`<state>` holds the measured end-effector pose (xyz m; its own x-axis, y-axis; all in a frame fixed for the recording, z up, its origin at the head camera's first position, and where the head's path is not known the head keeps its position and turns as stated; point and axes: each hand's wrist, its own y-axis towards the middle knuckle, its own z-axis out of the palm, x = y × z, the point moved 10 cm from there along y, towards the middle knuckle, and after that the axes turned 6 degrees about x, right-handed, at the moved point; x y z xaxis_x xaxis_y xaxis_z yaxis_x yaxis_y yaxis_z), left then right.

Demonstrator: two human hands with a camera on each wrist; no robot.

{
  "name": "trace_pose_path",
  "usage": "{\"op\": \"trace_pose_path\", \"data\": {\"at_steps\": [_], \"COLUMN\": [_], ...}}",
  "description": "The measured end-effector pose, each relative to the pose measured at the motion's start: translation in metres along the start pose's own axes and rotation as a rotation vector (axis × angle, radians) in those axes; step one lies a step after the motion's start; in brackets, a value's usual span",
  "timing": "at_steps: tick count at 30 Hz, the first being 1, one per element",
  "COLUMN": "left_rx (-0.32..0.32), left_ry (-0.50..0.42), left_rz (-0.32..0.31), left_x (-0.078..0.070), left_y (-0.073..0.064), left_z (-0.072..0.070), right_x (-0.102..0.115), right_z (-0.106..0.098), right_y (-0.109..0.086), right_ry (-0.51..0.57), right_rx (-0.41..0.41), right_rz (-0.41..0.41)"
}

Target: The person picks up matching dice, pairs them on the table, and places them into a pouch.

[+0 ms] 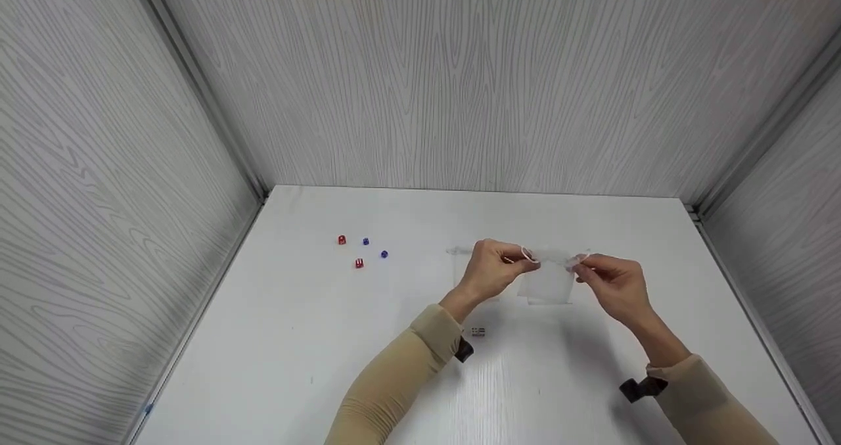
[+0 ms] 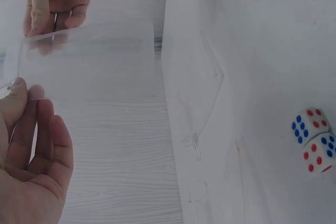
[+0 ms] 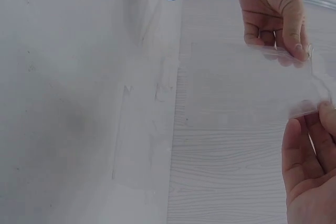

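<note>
A clear plastic drawstring bag (image 1: 550,283) with white cord at its mouth hangs between the two hands. My left hand (image 1: 489,271) pinches one top corner between thumb and fingers. At the opposite corner, my right hand (image 1: 614,287) pinches the bag's edge. In the left wrist view the bag (image 2: 100,61) looks flat and see-through, with nothing visible inside. Partly hidden behind the left hand, another clear bag (image 1: 460,271) lies on the table. Two white dice (image 2: 315,140) with red and blue dots sit together near the left wrist.
Farther left on the white table (image 1: 263,340) are two red dice, one at the back (image 1: 341,240) and one nearer (image 1: 359,263). Beside them lie two small blue dice, one here (image 1: 366,241) and another (image 1: 384,254). Wood-grain panels (image 1: 447,83) wall the table's back and sides.
</note>
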<state>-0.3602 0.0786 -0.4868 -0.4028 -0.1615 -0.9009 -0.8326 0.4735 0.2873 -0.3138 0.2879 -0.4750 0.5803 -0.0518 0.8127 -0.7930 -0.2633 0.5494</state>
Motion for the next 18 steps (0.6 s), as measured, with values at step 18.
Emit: {"op": "trace_pose_path", "data": {"at_steps": [18], "left_rx": [0.038], "left_ry": [0.071], "left_rz": [0.118], "left_x": [-0.011], "left_y": [-0.003], "left_z": [0.004], "right_x": [0.016], "right_z": [0.005], "right_y": [0.004], "right_ry": [-0.048], "right_rx": [0.072], "right_rz": [-0.085]}}
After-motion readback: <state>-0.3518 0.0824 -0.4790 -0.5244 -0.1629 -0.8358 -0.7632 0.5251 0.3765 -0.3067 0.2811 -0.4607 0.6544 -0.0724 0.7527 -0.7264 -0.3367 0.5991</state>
